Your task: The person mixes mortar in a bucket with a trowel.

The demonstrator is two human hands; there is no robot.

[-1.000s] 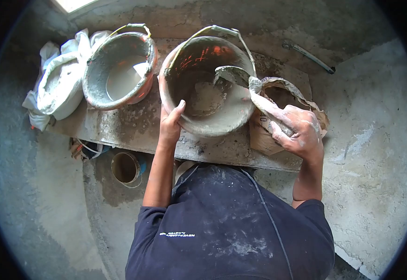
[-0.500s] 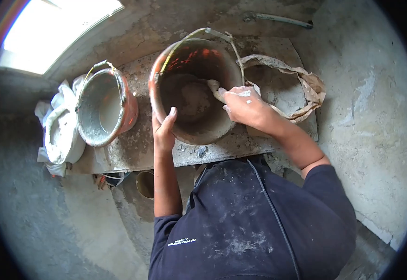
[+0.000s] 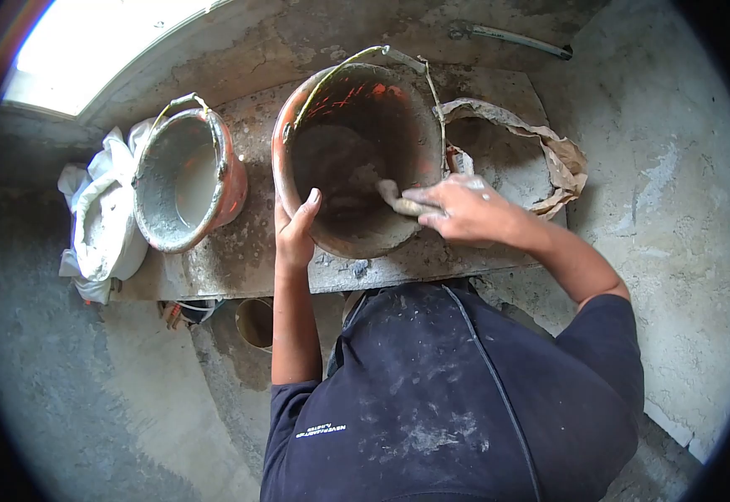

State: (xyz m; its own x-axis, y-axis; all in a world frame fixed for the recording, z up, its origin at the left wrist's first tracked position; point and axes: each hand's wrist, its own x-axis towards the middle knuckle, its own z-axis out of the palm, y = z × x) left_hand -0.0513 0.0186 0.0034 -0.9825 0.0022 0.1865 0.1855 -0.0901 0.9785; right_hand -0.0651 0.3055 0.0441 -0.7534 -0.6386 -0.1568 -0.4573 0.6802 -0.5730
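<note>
Orange-and-grey bucket (image 3: 411,125) on the slab (image 3: 256,125), crusted inside, grey mix (image 3: 340,159) at the bottom. Left hand (image 3: 296,236) clasps its rim (image 3: 279,155); right hand (image 3: 463,209) grips a trowel (image 3: 400,203), far end inside, blurred. Smaller bucket (image 3: 235,188) nearby: pale grey contents (image 3: 195,192). Open paper sack (image 3: 564,159) alongside.

the left hand (image 3: 296,240) holds a bucket (image 3: 280,155), the right hand (image 3: 469,211) a trowel (image 3: 404,204) angled into it.

"NEVER" can be read in white print (image 3: 321,430) on the dark shirt (image 3: 457,393), near its left edge; remaining letters too small to be made out
</note>
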